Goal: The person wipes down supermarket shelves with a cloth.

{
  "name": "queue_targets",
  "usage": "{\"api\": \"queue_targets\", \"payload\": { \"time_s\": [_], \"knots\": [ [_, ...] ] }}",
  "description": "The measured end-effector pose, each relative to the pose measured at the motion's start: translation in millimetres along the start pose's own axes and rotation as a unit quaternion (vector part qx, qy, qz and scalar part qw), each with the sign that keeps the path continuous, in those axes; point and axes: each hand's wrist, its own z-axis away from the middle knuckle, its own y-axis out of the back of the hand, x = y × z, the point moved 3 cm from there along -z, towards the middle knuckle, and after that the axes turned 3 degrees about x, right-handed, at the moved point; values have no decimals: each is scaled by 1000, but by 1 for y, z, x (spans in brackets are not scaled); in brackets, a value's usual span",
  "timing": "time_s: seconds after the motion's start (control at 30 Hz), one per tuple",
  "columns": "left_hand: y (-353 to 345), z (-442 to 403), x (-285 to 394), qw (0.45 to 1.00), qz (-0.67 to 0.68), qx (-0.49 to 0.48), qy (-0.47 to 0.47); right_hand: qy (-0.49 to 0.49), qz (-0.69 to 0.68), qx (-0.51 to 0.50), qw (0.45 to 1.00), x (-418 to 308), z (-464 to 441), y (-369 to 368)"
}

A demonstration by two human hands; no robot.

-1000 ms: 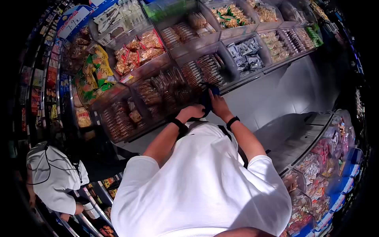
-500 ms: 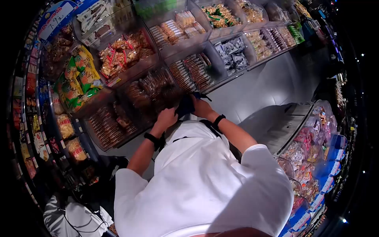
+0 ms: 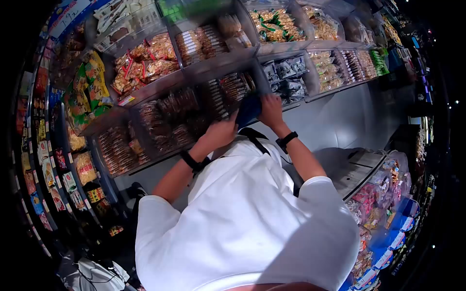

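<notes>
Between my two hands is a dark blue cloth-like item (image 3: 249, 109), held up against the front edge of the snack bins. My left hand (image 3: 222, 132) is closed on its lower left side. The fingers of my right hand (image 3: 271, 110) are closed on its right side. A dark strap hangs just below it, over my white shirt. Behind the item are bins of brown packaged snacks (image 3: 221, 97), and silver-grey packets (image 3: 286, 72) lie in the bin to the right. What the item is exactly, I cannot make out.
More clear bins hold red-trimmed packs (image 3: 145, 60) and yellow-green bags (image 3: 89, 87) at the left. Shelves of packets (image 3: 56, 184) line the far left. A candy display (image 3: 378, 199) stands at the right. Part of another person in white (image 3: 94, 275) shows at the lower left.
The blue item has been raised and spread between my hands, with my right hand now higher. The view has turned and shifted, and the other person has moved toward the lower edge.
</notes>
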Motion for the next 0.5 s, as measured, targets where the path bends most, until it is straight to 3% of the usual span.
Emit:
{"api": "queue_targets", "payload": {
  "time_s": [0.03,0.13,0.17,0.2,0.27,0.33,0.37,0.43,0.5],
  "knots": [
    [0,-27,20,997,43,-65,28,-49,12,-37,998,28,-6,-5],
    [-14,-105,53,985,166,-47,-6,-92,14,-25,995,87,-24,-14],
    [-19,-129,57,982,166,-84,18,-96,19,-44,994,102,-26,-23],
    [-56,-160,36,982,180,-38,-27,-104,25,-95,990,105,-35,-21],
    [-89,-189,18,979,195,13,-64,-84,-26,-70,994,132,-45,-57],
    [-78,-198,23,977,195,-8,84,-98,-59,-90,989,142,-66,-81],
    [-105,-211,-4,969,232,37,73,-114,-72,-118,984,137,-82,-81],
    [-50,-200,15,989,84,10,120,-212,-89,-202,952,136,-113,-89],
    [-51,-207,-3,986,111,49,118,-176,-107,-210,956,133,-128,-91]
  ]
}}
